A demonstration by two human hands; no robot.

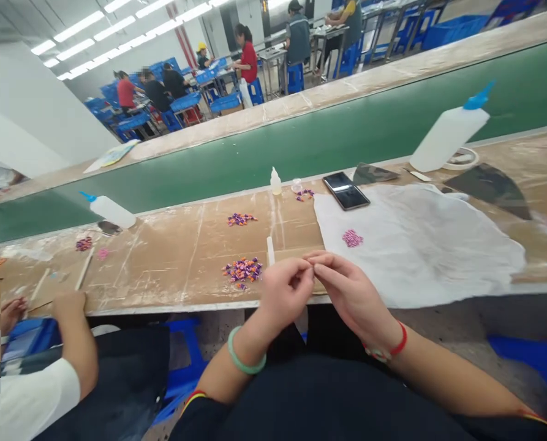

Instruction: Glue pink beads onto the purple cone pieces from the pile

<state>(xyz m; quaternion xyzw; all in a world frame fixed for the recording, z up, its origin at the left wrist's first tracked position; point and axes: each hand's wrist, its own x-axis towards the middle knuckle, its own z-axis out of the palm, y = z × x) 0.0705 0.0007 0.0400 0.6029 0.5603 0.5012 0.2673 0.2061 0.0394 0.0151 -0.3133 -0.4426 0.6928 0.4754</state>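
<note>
My left hand (288, 289), with a green bangle on its wrist, is closed in a pinch above the table's front edge. Its fingertips meet those of my right hand (350, 294), which is pinched too and wears a red bracelet. Whatever sits between the fingertips is too small or hidden to make out. Left of my hands lies a pile of small purple and orange pieces (244, 270), with a smaller pile (241, 219) behind it. A white stick (270, 251) lies just beyond my left hand. Tiny pink pieces (352, 238) are heaped on a white cloth (420, 245) to the right.
Behind stand a small dropper bottle (275, 182), a phone (346, 190) and a large blue-tipped bottle (450, 138). Another such bottle (113, 211) leans at the left. A co-worker's hand (68, 304) rests at the left table edge. A green belt (236, 160) runs behind.
</note>
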